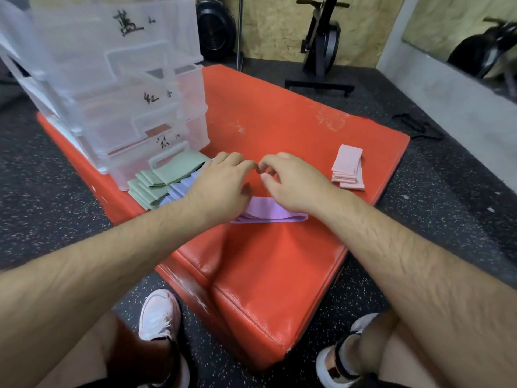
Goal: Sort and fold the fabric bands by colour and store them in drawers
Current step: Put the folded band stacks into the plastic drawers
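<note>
A folded purple band (272, 212) lies flat on the red padded box (279, 116), near its front. My left hand (223, 186) hovers over the band's left end and hides it, fingers curled downward. My right hand (291, 180) is just beyond the band, thumb and forefinger bent towards each other with nothing between them. The fingertips of both hands nearly meet above the red surface. A stack of folded green bands (156, 183) and a stack of pale blue bands (180, 190) sit at the left. Folded pink bands (347, 169) are stacked at the right.
A clear plastic drawer unit (126, 107) with handwritten labels stands on the box's left rear, its bottom drawer touching the green stack. Around the box is black speckled floor, with exercise machines (321, 46) at the back wall. My feet rest either side of the box's near corner.
</note>
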